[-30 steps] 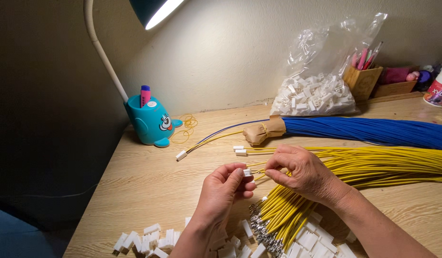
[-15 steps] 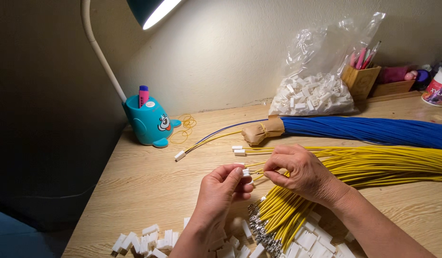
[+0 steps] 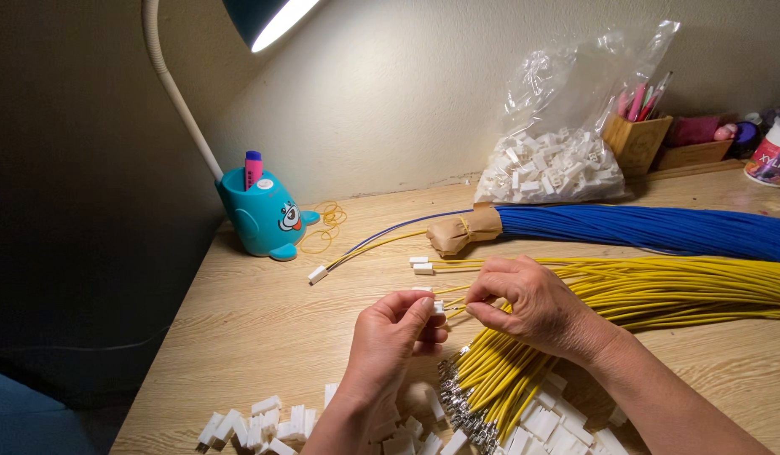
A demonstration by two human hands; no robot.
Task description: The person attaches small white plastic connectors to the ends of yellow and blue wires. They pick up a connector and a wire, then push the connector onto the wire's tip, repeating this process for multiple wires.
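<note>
A small white plastic connector (image 3: 437,307) is pinched at the fingertips of the left hand (image 3: 390,341), held above the wooden desk. A thin yellow wire (image 3: 454,308) runs from the right hand (image 3: 533,307) straight to it, its tip meeting the connector between the two hands; whether it is fully seated cannot be told. Just under the right hand lies a bundle of yellow wires (image 3: 499,383) with metal tips fanned toward the person, and loose white connectors (image 3: 255,421) lie scattered below the left hand.
</note>
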